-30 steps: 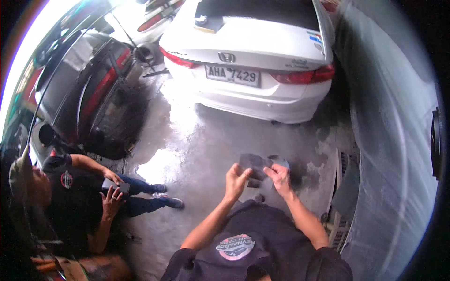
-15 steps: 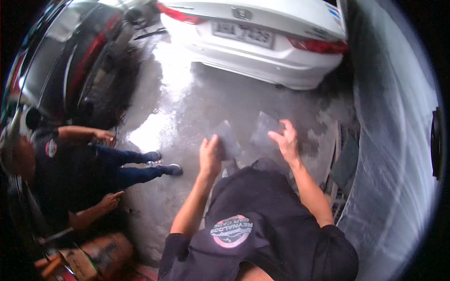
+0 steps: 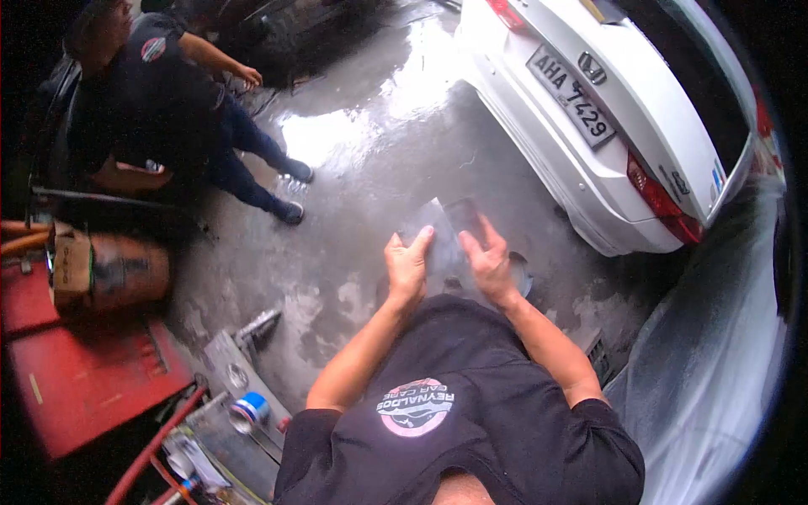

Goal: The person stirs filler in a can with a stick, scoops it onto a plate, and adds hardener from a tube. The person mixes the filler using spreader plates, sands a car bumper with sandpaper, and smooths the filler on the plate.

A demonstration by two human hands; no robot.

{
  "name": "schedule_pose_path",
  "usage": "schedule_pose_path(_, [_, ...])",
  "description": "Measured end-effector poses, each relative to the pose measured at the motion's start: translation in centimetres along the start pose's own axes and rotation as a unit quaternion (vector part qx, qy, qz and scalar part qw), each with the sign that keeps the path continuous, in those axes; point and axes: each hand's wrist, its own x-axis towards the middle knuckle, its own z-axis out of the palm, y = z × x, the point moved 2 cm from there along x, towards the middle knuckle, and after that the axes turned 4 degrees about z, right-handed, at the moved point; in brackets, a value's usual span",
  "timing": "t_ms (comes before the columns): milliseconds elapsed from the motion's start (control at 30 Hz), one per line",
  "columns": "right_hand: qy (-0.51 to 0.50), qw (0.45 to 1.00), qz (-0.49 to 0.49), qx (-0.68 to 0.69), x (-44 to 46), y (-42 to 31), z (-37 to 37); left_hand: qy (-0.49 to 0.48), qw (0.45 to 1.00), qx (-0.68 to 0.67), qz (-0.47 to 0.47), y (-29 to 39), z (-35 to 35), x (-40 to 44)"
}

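Observation:
My left hand (image 3: 407,268) is closed on a thin, flat grey sheet (image 3: 434,227), with the thumb lying across its face. Close beside it, my right hand (image 3: 491,265) grips a darker thin sheet (image 3: 460,215) between thumb and fingers. The two sheets meet or overlap in front of my chest; whether they touch is unclear. Their material cannot be made out. Both hands are above the wet grey floor (image 3: 353,227).
A white car (image 3: 581,168) stands at the right, beside translucent sheeting (image 3: 715,362). Another person (image 3: 168,109) stands at the upper left. At the lower left are a red cabinet (image 3: 101,379), a cardboard box (image 3: 74,265) and a blue-and-white can (image 3: 249,411).
My view has turned left, bringing the red cabinet and cart into sight. My hands have come closer together, each still holding its sheet.

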Motion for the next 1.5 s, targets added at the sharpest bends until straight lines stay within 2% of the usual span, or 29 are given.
schedule_pose_path(33, [-0.017, 0.992, -0.093, -0.087, -0.2, 2.0, -0.4, 0.059, 0.990, 0.129, 0.007, 0.7, 0.1, -1.1])
schedule_pose_path(67, [-0.032, 0.964, -0.197, -0.174, 0.3, 2.4, -1.0, 0.059, 0.991, 0.119, 0.017, 0.3, 0.1, -1.5])
schedule_pose_path(167, [-0.183, 0.972, -0.023, -0.145, -1.7, 3.6, -0.9, 0.066, 0.986, 0.107, 0.106, -0.4, -1.6, -4.6])
schedule_pose_path(267, [-0.299, 0.935, -0.072, -0.176, -2.9, 4.9, -0.3, 0.123, 0.974, 0.140, 0.132, 0.2, -3.8, -7.5])
schedule_pose_path(300, [-0.348, 0.896, -0.135, -0.240, -2.5, 5.5, 0.1, 0.168, 0.945, 0.241, 0.146, -0.4, -6.0, -8.1])
schedule_pose_path(333, [-0.401, 0.870, -0.118, -0.262, -2.8, 3.5, 1.2, 0.213, 0.903, 0.342, 0.148, -0.3, -8.4, -9.2])
schedule_pose_path(400, [-0.391, 0.870, -0.133, -0.268, -3.4, 4.4, 2.8, 0.259, 0.900, 0.323, 0.139, 0.7, -10.2, -11.2])
schedule_pose_path(467, [-0.378, 0.883, -0.029, -0.276, -4.5, 4.0, 4.9, 0.302, 0.887, 0.311, 0.159, 1.6, -10.8, -14.1])
schedule_pose_path(533, [-0.417, 0.873, -0.040, -0.251, -6.8, 4.1, 7.4, 0.328, 0.880, 0.290, 0.184, 0.8, -10.3, -15.9])
schedule_pose_path(600, [-0.402, 0.851, -0.204, -0.268, -9.5, 6.4, 10.6, 0.306, 0.835, 0.419, 0.182, -1.0, -10.0, -19.1])
schedule_pose_path(667, [-0.309, 0.873, -0.287, -0.245, -9.5, 5.7, 13.1, 0.277, 0.842, 0.411, 0.214, -0.7, -10.7, -23.1])
schedule_pose_path(700, [-0.306, 0.883, -0.259, -0.243, -8.6, 5.3, 13.8, 0.198, 0.872, 0.407, 0.185, -0.8, -11.7, -25.2])
schedule_pose_path(733, [-0.340, 0.902, -0.120, -0.235, -8.7, 4.2, 14.8, 0.118, 0.898, 0.396, 0.154, -1.0, -12.8, -27.2])
schedule_pose_path(767, [-0.386, 0.908, -0.011, -0.165, -8.2, 5.1, 15.7, 0.140, 0.892, 0.401, 0.154, -2.1, -13.9, -29.0])
schedule_pose_path(800, [-0.398, 0.892, -0.090, -0.197, -6.5, 8.2, 16.3, 0.157, 0.888, 0.404, 0.154, -3.2, -15.7, -30.5])
schedule_pose_path(833, [-0.403, 0.887, -0.032, -0.222, -6.6, 8.9, 16.8, 0.185, 0.881, 0.406, 0.160, -3.7, -18.3, -32.1])
schedule_pose_path(867, [-0.469, 0.857, 0.011, -0.212, -9.4, 6.6, 17.7, 0.244, 0.904, 0.332, 0.117, -4.3, -21.3, -33.6])
schedule_pose_path(933, [-0.468, 0.851, 0.069, -0.225, -12.2, 9.5, 18.9, 0.303, 0.919, 0.241, 0.076, -5.4, -26.3, -37.0])
schedule_pose_path(967, [-0.464, 0.857, 0.077, -0.212, -12.2, 12.8, 19.2, 0.318, 0.938, 0.048, 0.129, -5.9, -28.5, -38.6])
schedule_pose_path(1000, [-0.460, 0.861, 0.081, -0.201, -13.2, 15.8, 20.1, 0.318, 0.918, -0.148, 0.183, -5.9, -30.6, -40.6])
schedule_pose_path(1033, [-0.402, 0.891, 0.200, -0.069, -15.3, 18.6, 21.3, 0.315, 0.911, -0.195, 0.181, -5.1, -32.1, -42.9])
schedule_pose_path(1067, [-0.414, 0.884, 0.217, -0.014, -17.7, 19.7, 23.1, 0.318, 0.905, -0.207, 0.193, -4.6, -33.6, -45.0])
schedule_pose_path(1200, [-0.475, 0.837, 0.265, -0.056, -30.3, 20.8, 31.9, 0.260, 0.888, -0.337, 0.174, -5.4, -38.4, -50.7])
schedule_pose_path(1267, [-0.546, 0.781, 0.300, -0.032, -36.5, 22.3, 35.9, 0.265, 0.859, -0.360, 0.249, -4.7, -40.7, -52.7])
schedule_pose_path(1333, [-0.580, 0.756, 0.301, -0.048, -41.0, 23.5, 37.9, 0.275, 0.826, -0.397, 0.291, -3.7, -43.1, -54.0])
schedule_pose_path(1400, [-0.697, 0.661, 0.221, -0.169, -43.3, 26.4, 40.9, 0.301, 0.781, -0.440, 0.326, -6.0, -47.1, -54.4])
schedule_pose_path(1433, [-0.778, 0.540, -0.008, -0.321, -45.5, 24.5, 43.0, 0.315, 0.765, -0.444, 0.344, -5.1, -48.1, -55.5])
schedule_pose_path(1467, [-0.781, 0.532, -0.007, -0.327, -47.8, 23.2, 44.5, 0.331, 0.749, -0.446, 0.361, -4.0, -49.2, -56.7])
schedule_pose_path(1500, [-0.782, 0.540, 0.093, -0.297, -50.3, 22.6, 45.8, 0.342, 0.733, -0.454, 0.375, -3.6, -50.6, -57.6])
